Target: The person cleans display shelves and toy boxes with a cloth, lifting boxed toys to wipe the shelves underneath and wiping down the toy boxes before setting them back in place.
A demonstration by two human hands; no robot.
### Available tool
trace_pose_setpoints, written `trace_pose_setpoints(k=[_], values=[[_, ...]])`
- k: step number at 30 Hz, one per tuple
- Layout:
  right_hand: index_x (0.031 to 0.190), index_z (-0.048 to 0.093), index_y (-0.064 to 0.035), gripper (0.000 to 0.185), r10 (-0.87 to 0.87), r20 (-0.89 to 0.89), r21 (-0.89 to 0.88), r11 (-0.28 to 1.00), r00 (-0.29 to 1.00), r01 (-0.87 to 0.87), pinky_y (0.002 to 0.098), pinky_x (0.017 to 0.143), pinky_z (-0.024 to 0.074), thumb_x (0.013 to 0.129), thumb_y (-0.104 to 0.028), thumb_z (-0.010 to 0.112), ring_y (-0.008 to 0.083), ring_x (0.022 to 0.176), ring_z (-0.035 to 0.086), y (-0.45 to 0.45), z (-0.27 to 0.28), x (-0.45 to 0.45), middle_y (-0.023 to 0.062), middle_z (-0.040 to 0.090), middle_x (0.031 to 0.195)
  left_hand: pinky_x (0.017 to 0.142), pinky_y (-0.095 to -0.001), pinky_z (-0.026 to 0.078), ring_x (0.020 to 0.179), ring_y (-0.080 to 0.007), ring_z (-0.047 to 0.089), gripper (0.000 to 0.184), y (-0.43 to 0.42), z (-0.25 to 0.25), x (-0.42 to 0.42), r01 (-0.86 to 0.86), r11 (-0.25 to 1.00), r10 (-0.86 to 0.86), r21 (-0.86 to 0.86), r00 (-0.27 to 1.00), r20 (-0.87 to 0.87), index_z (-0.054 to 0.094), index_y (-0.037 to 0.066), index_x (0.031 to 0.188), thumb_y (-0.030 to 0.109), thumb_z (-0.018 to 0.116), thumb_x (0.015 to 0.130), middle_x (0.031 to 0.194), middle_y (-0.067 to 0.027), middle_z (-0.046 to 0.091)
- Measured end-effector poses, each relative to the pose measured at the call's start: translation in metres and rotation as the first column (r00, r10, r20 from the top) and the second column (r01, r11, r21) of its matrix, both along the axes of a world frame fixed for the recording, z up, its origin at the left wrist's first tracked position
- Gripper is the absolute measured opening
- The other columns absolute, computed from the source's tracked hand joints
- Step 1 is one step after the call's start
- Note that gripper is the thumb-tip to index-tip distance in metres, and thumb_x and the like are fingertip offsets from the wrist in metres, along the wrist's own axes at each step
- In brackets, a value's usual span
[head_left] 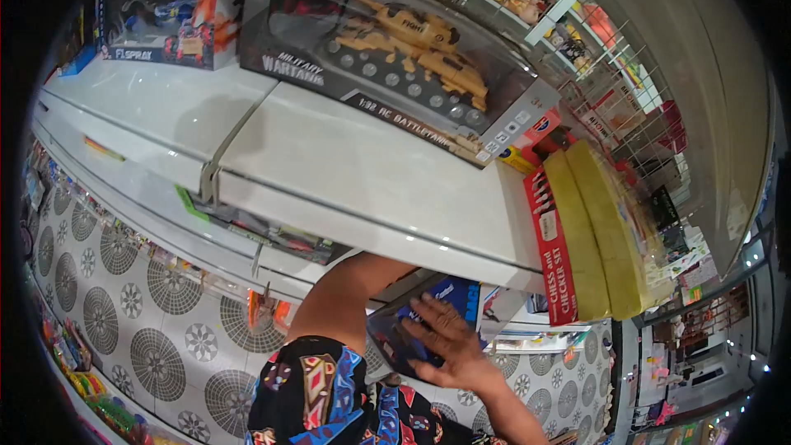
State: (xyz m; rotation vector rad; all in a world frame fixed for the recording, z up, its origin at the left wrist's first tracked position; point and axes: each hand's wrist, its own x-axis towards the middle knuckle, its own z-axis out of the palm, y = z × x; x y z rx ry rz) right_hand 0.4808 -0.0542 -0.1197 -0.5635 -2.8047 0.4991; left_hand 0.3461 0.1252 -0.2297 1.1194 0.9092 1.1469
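Note:
My right hand (pixel 449 342) lies with its fingers spread across the front of a dark blue toy box (pixel 453 295) just below the shelf edge. The thumb is held apart from the other fingers. Large letters run up one side of this box, and its lower part shows dark packaging. My left forearm (pixel 338 297) reaches in under the upper shelf, beside the same box. The shelf board hides my left hand, so its grip does not show.
On the white shelf (pixel 362 173) stand a boxed battle tank (pixel 395 41), a boxed toy car (pixel 161 21) and a red chess and checker set (pixel 554 255). Wrapped yellow packs (pixel 589 231) lean beside the set. A lower shelf (pixel 148 189) holds flat packages above patterned floor tiles (pixel 156 363).

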Motion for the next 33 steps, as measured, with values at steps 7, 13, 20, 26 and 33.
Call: trace_pose_setpoints(k=[7,13,20,26,33], values=[[0.126,0.056,-0.0077,0.054,-0.009,-0.013,-0.093,0.996,1.0,0.008,0.0466,0.111,0.0272,0.077,-0.029,0.06,0.0328,0.136,0.032,0.004,-0.003,0.003,0.0166,0.041,0.142,0.11,-0.0406,0.026,0.131,-0.0314,0.036,0.047,0.041,-0.034,0.001,-0.153,0.987,0.138,-0.049,0.964,-0.229,0.043,0.003,0.134,0.023,0.047,0.093,0.141,-0.018,0.039],[0.129,0.054,-0.0083,0.057,-0.002,0.003,-0.066,0.998,1.0,0.002,0.0464,0.11,0.0292,0.076,-0.029,0.061,0.0331,0.135,0.034,0.009,-0.003,0.003,0.016,0.04,0.142,0.11,-0.0413,0.026,0.13,-0.0323,0.037,0.046,0.035,-0.054,-0.012,-0.255,0.967,0.226,-0.026,0.897,-0.379,0.045,0.003,0.133,0.023,0.048,0.092,0.14,-0.0184,0.039],[0.127,0.054,-0.0094,0.06,-0.027,0.004,-0.082,0.996,1.0,0.027,0.0477,0.109,0.0296,0.072,-0.029,0.066,0.0347,0.134,0.034,0.009,-0.002,-0.002,0.0156,0.04,0.142,0.11,-0.0422,0.026,0.129,-0.0334,0.037,0.046,0.015,-0.066,-0.036,-0.378,0.926,0.334,0.007,0.807,-0.487,0.046,0.003,0.131,0.023,0.049,0.091,0.14,-0.0189,0.04],[0.125,0.057,-0.01,0.058,-0.04,0.034,-0.038,0.998,0.999,0.042,0.0484,0.108,0.0299,0.07,-0.024,0.068,0.0355,0.132,0.038,0.004,-0.005,-0.002,0.0154,0.045,0.139,0.11,-0.0429,0.027,0.129,-0.0343,0.037,0.046,0.005,-0.073,-0.051,-0.46,0.888,0.382,0.001,0.736,-0.558,0.048,0.002,0.13,0.023,0.05,0.09,0.139,-0.0194,0.04],[0.127,0.055,-0.0107,0.058,-0.033,0.046,-0.027,0.999,0.998,0.034,0.0486,0.107,0.0295,0.072,-0.026,0.067,0.0359,0.132,0.037,0.004,-0.004,-0.004,0.0156,0.042,0.14,0.11,-0.0437,0.027,0.128,-0.0354,0.038,0.045,0.002,-0.078,-0.066,-0.491,0.871,0.362,-0.013,0.659,-0.66,0.049,0.002,0.128,0.023,0.051,0.088,0.139,-0.0199,0.041]])
